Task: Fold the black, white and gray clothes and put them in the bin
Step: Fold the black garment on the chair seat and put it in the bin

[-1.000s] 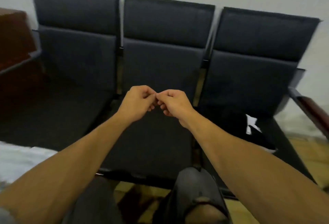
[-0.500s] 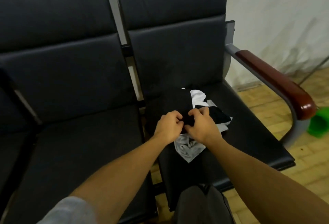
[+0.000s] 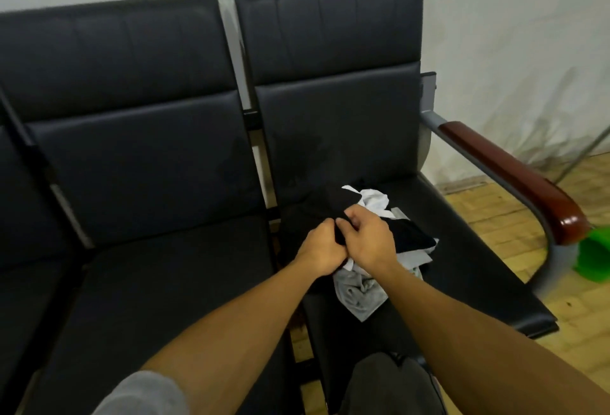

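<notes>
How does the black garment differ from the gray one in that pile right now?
The black garment lies on top of the pile, gripped by both the left hand and right hand; the gray garment lies crumpled underneath, nearer the seat's front edge, untouched. Both rest unfolded on the right-hand seat.

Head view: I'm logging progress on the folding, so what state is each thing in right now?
Left hand: fingers curled, gripping the black cloth.
Right hand: fingers curled, gripping the black cloth.
Black cloth: unfolded, bunched on top of the pile.
White cloth: crumpled, partly under the black.
Gray cloth: crumpled, at the pile's near edge.
Seat: holds the pile.
Green bin: on the floor, mostly out of frame.
</notes>
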### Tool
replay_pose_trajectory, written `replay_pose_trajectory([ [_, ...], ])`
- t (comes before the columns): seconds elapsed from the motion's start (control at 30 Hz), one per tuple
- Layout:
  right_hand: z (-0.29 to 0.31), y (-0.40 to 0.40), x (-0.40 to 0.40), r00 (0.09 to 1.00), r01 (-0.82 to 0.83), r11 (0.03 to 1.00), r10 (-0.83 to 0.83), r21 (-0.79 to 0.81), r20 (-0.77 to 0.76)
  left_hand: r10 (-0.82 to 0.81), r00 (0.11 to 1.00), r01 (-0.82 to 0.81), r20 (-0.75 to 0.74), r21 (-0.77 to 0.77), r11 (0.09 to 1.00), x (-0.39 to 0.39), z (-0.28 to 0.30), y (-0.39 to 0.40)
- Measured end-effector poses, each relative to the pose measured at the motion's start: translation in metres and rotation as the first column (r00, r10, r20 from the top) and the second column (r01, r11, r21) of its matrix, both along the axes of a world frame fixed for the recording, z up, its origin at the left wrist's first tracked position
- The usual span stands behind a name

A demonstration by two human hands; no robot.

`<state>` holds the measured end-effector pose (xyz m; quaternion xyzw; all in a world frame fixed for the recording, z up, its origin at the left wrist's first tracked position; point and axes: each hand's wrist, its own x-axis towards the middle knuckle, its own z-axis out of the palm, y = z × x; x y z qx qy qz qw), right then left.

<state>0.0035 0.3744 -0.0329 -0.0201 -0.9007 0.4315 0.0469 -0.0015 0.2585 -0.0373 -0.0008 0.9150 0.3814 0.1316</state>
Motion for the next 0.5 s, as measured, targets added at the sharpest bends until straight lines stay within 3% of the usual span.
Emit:
replay_pose_trajectory([
  [0.23, 0.098, -0.049, 0.03, 0.966, -0.145, 0.962, 0.088, -0.229, -0.242, 0.14, 0.943, -0.091, -0.303, 0.169, 0.981, 0.042, 0.097, -0.047],
  [0.33, 0.132, -0.07, 0.041, 0.956, -0.213, 0.939, 0.143, -0.269, -0.257, 0.167, 0.918, -0.087, -0.359, 0.228, 0.97, 0.067, 0.138, -0.072],
  [0.5, 0.172, -0.115, 0.073, 0.955, -0.24, 0.887, 0.142, -0.394, -0.261, 0.116, 0.925, -0.045, -0.363, 0.198, 0.979, 0.12, 0.185, -0.125],
])
